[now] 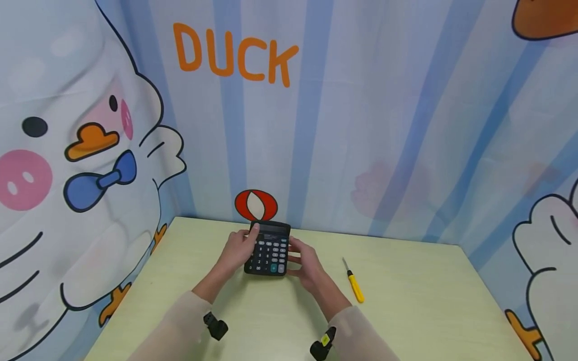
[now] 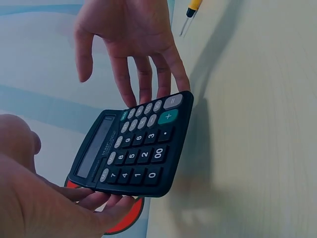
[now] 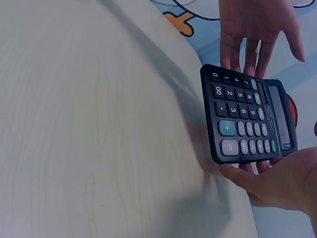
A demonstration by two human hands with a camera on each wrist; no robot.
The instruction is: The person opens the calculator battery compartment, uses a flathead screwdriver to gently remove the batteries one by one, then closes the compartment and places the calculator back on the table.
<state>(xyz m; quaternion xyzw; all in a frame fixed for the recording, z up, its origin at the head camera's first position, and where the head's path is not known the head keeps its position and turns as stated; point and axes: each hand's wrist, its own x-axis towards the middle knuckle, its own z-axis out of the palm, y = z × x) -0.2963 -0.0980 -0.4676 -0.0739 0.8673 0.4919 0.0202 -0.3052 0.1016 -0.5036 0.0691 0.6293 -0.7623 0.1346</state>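
Black desktop calculator (image 1: 266,253), raised above pale wood-grain table (image 1: 420,296), borne on straight fingers, thumbs free, left hand (image 1: 237,249) at nine o'clock, right hand (image 1: 309,264) near three, yellow-handled screwdriver (image 1: 355,287) toward four.

- blk rect plastic calculator (image 1: 267,249), blk, grey & teal keys (image 3: 227,128)
- slim yellow-handled tool (image 1: 355,288), blk collar (image 1: 349,273)
- pale-yellow flat tabletop (image 1: 420,301), faint woodgrain
- lt-blue cloth backdrop (image 1: 271,140), darker stripes (image 1: 311,100), orange "DUCK" (image 1: 242,59)

A person's two forearms (image 1: 169,326) reach forward, slanting inward. The left hand (image 1: 237,249) faces the right hand (image 1: 309,263), palm towards palm, just apart. On each, the fingers stretch out nearly straight, with the thumb spread away from them.
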